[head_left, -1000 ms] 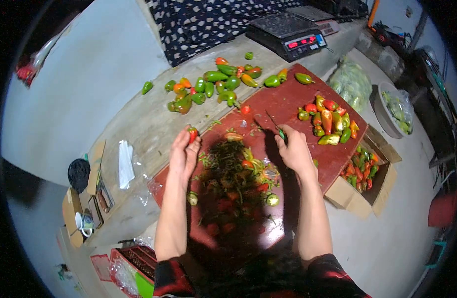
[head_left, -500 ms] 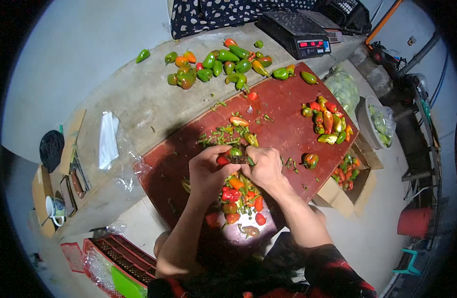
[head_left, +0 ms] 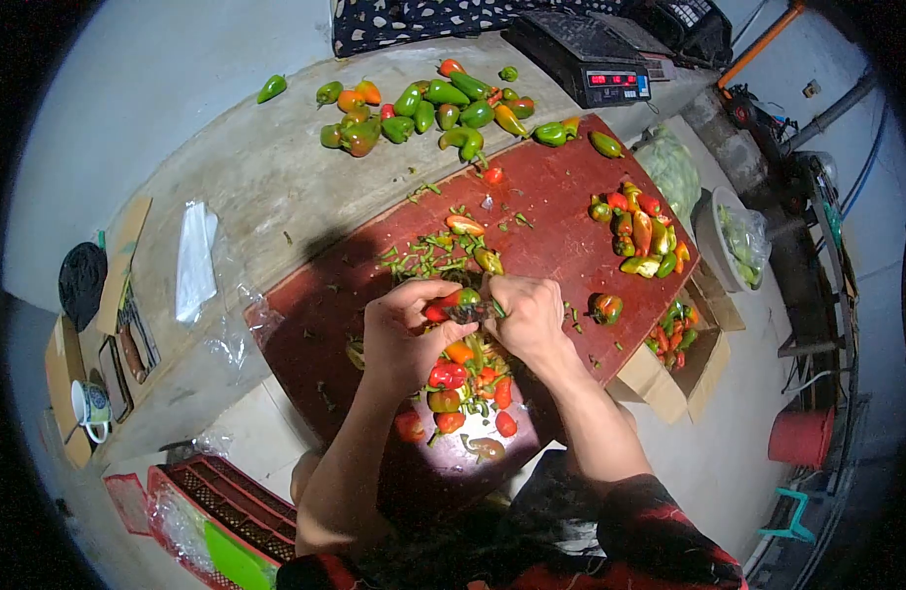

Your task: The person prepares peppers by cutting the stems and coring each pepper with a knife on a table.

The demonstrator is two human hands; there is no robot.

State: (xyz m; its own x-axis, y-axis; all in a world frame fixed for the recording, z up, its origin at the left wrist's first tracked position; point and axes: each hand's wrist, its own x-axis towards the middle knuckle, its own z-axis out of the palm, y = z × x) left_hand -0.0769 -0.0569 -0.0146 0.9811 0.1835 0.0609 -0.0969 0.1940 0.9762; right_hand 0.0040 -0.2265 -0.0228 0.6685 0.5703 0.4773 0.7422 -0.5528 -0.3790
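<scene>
My left hand (head_left: 402, 323) is closed around a red and green pepper (head_left: 463, 301) above the red board. At the pepper's right end my right hand (head_left: 528, 317) is a closed fist, its thumb side beside a small green stem tip; what lies inside these fingers is hidden. Just beyond the hands, cut green stems (head_left: 423, 258) are scattered, with an orange-red pepper (head_left: 465, 225) among them. Below the hands, nearer my body, lies a pile of red, orange and green peppers (head_left: 448, 376) with stem bits between them.
The red board (head_left: 551, 236) carries another pepper heap (head_left: 645, 234) at right. Green peppers (head_left: 443, 93) lie on the concrete ledge (head_left: 266, 167), near a scale (head_left: 610, 84). A cardboard box (head_left: 704, 359) of peppers stands right of the board; a red crate (head_left: 227, 506) is lower left.
The whole view has shifted slightly, the scene sliding a little left and up. Both hands stay together at the same pepper, which looks slightly turned.
</scene>
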